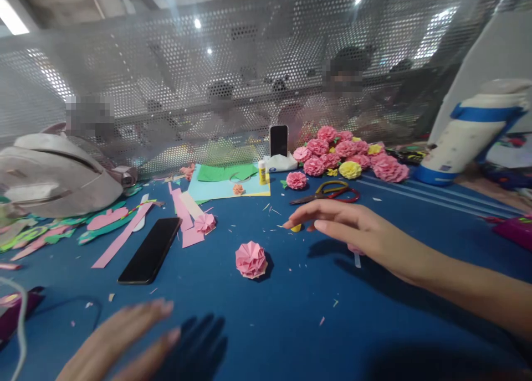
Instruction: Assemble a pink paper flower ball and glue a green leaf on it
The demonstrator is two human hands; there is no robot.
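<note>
A pink pleated paper flower [250, 260] sits on the blue table between my hands, touched by neither. My left hand [124, 336] hovers at the lower left, somewhat blurred, its fingers stretched out and holding nothing. Over the table at the right is my right hand [344, 223], fingers extended and empty. A small yellow piece [296, 227] shows just below its fingertips, and a bit of pink paper [355, 249] is partly hidden under the palm. Scissors with yellow and red handles [328, 192] lie just beyond the right hand.
Beyond are a heap of paper flowers [332, 148], a glue stick [262, 172], coloured sheets [228, 173] and a propped phone [279, 140]. Pink strips [124, 234] and a black phone [150, 252] lie left. A grey bag [62, 170] and a bottle [469, 137] flank the table before a perforated screen [187, 93].
</note>
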